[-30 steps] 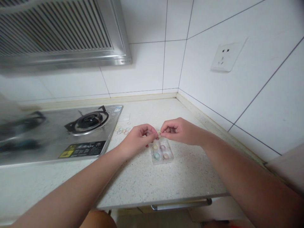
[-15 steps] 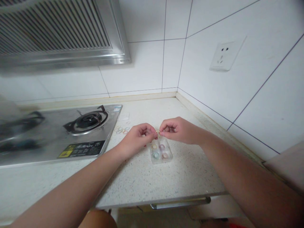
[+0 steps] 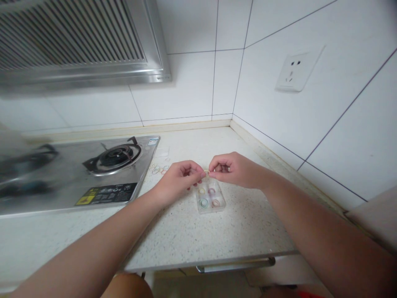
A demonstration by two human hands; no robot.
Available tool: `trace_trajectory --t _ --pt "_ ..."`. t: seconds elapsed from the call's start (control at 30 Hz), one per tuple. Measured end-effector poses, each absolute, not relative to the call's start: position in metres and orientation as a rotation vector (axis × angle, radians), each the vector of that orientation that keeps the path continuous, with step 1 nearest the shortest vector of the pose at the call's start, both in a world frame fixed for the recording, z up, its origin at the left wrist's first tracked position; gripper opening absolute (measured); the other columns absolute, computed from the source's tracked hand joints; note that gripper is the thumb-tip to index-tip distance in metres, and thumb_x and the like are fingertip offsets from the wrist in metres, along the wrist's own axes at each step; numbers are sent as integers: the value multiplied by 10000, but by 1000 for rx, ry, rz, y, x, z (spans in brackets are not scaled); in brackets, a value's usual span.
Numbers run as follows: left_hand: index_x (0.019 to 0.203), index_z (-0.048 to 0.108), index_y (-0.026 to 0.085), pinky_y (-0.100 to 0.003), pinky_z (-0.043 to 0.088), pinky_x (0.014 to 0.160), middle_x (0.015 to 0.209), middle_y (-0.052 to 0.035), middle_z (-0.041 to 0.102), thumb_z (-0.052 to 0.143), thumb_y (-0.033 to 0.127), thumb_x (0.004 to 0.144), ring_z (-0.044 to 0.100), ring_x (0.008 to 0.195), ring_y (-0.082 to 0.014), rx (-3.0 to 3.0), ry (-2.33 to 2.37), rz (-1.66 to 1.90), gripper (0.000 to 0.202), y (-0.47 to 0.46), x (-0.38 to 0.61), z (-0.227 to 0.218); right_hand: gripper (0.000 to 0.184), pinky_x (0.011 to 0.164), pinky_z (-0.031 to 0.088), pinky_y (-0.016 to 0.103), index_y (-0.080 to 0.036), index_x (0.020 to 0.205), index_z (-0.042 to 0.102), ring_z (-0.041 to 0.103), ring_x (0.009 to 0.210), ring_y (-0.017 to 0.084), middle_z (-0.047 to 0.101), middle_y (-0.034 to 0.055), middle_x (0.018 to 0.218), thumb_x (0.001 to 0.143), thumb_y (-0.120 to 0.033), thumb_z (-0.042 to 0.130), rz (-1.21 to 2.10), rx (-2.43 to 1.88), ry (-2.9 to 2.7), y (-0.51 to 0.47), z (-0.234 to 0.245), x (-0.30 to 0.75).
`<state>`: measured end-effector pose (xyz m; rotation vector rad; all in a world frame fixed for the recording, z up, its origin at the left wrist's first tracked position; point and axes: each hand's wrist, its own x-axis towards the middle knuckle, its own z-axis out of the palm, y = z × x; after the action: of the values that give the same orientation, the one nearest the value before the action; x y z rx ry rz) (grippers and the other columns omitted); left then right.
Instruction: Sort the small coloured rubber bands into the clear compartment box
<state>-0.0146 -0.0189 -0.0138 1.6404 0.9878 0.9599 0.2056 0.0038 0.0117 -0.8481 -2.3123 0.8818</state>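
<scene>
Two black burners (image 3: 116,156) sat on the steel hob (image 3: 71,167) at the far left of my head view, the right-hand one clear and the other blurred. The range hood (image 3: 74,41) hung above them. A black and yellow label (image 3: 107,194) lay at the hob's front right corner. Just right of the hob, I recorded a loose group of thin coloured bands (image 3: 164,169) on the speckled table (image 3: 248,231), with a clear flat piece (image 3: 161,152) behind them. Next came the left hand (image 3: 180,176), its fingers clamped on one side of a yellow band (image 3: 206,170). I found that band raised over the rear of the clear box (image 3: 211,210), between both hands. The box rested on the table; its left compartments held a yellow ring behind a green one, its right compartments a purple ring behind a reddish-brown one. The rear part was partly hidden from me. The right hand (image 3: 232,169) had its fingers clamped on the band's other side. At far right, a wall socket (image 3: 294,71) was fixed to the white tiles.
</scene>
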Motion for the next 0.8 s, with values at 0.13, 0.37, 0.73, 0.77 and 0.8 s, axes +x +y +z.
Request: trace_trajectory --t 0.13,0.37,0.73,0.77,0.8 --pt "829 663 151 -223 388 539 661 11 612 690 353 849 506 557 -89 1634 979 950 205 -20 -14 -13 238 531 325 229 -158 867 660 443 585 89 541 -29 649 888 -394 638 872 -842 -2321 4 11 206" --pt "863 677 154 -217 378 527 671 6 625 672 356 862 509 555 -89 1650 977 920 202 -22 -14 -13 215 526 318 228 -158 862 655 422 572 89 517 -35 627 890 -368 616 829 -850 -2337 4 11 207" --pt "838 663 157 -221 373 530 636 18 601 664 350 854 510 561 -95 1653 961 912 194 -23 -13 -11 183 528 316 232 -162 867 662 434 583 92 532 -26 645 889 -333 600 838 -827 -2340 3 11 206" --pt "832 660 156 -222 371 529 632 20 596 662 349 853 508 558 -95 1655 959 910 194 -23 -13 -11 182 528 317 233 -162 869 663 432 582 93 530 -26 643 889 -331 599 838 -826 -2342 3 11 206" --pt "826 658 155 -223 369 528 630 20 591 661 351 850 505 555 -94 1657 958 910 197 -23 -13 -10 181 528 317 233 -162 870 663 430 582 93 528 -27 642 889 -330 598 839 -827 -2342 3 11 206"
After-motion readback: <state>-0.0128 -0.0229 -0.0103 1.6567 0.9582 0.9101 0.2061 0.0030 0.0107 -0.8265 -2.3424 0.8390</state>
